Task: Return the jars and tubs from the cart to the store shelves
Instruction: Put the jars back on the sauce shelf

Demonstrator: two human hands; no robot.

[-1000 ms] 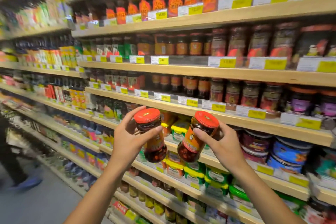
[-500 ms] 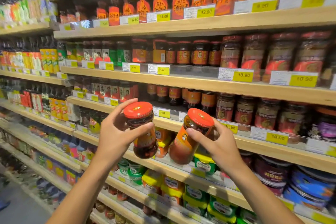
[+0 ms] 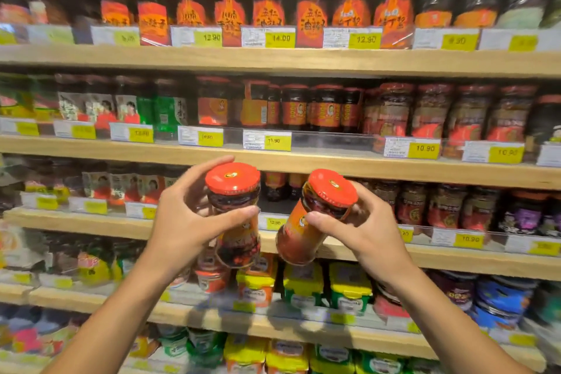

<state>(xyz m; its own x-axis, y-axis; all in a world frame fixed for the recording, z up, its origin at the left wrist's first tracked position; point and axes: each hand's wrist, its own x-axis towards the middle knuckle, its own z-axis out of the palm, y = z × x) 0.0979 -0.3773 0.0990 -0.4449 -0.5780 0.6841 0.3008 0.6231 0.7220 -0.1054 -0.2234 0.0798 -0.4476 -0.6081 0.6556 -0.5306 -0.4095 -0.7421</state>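
Left hand (image 3: 182,225): I am gripping an upright red-lidded jar (image 3: 235,212), fingers and thumb curled round it.
Right hand (image 3: 361,231): I am holding a tilted second jar (image 3: 315,215) just beside the first.
Where: both are hovering before the wooden shelf (image 3: 303,161).

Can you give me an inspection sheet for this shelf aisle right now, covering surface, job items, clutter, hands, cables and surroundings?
Surface: wooden shelves in tiers, yellow price tags along their fronts.
Job's things: two red-lidded jars held in front of the shelves; left jar near upright, right jar tilted with its lid toward the right.
Clutter: nothing seen loose; shelves stocked with rows of jars and, lower down, yellow-lidded tubs.
Hands: left hand grips the left jar; right hand grips the right jar near its lid.
Cables: nothing seen.
Surroundings: a gap in the jar row behind the held jars; picture blurred, most labels unreadable.
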